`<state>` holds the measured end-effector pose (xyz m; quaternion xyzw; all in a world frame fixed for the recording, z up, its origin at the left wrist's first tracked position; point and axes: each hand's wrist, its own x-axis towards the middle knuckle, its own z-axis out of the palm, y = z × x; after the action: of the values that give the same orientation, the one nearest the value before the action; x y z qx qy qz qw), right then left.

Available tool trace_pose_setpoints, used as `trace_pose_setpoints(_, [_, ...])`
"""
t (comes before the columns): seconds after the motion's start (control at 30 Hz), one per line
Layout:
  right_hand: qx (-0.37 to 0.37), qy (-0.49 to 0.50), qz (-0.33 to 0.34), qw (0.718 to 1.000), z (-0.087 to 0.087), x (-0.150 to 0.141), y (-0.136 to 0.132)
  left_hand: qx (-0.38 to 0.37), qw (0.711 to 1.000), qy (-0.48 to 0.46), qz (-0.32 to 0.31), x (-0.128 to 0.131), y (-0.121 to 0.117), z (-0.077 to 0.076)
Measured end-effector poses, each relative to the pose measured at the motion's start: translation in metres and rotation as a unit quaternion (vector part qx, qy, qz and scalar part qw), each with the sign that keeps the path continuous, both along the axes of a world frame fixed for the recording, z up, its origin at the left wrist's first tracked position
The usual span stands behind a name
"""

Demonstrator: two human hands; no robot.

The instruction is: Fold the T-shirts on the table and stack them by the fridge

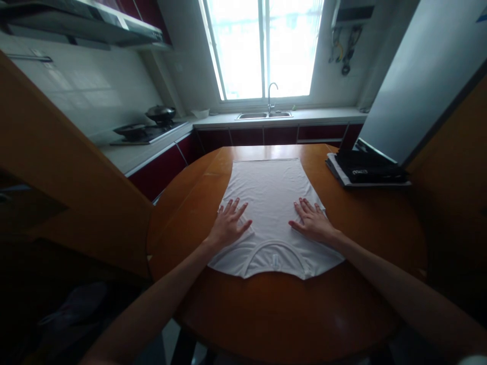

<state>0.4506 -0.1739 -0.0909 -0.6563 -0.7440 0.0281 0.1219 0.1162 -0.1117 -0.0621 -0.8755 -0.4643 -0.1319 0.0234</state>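
A white T-shirt (272, 197) lies spread flat on a round wooden table (289, 314), its neckline toward me and its hem toward the window. Both sleeves appear folded in over the body. My left hand (230, 221) rests on the left sleeve area, fingers spread and palm down. On the opposite side, my right hand (312, 221) lies flat over the right sleeve area, its fingers also apart. Neither hand grips the cloth. A small label shows inside the collar.
Folded dark clothes (369, 165) are stacked at the table's right edge. Beyond the table are a counter with a sink (266, 115), a stove (152, 133) with pans, and a window. A pale, tall panel (411, 81) stands at right.
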Motion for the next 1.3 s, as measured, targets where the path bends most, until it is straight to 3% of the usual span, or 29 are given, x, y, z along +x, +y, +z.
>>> trace_pose_setpoints(0.23, [-0.049,-0.052,-0.006,0.997,0.011,-0.003,-0.002,-0.085,0.995,0.059,0.006,0.002,0.001,-0.006])
trace_pose_setpoints(1.3, [-0.07,-0.054,-0.01,0.996,0.016,-0.004,-0.002,-0.082,0.994,0.068,0.013,0.003,0.002,-0.008])
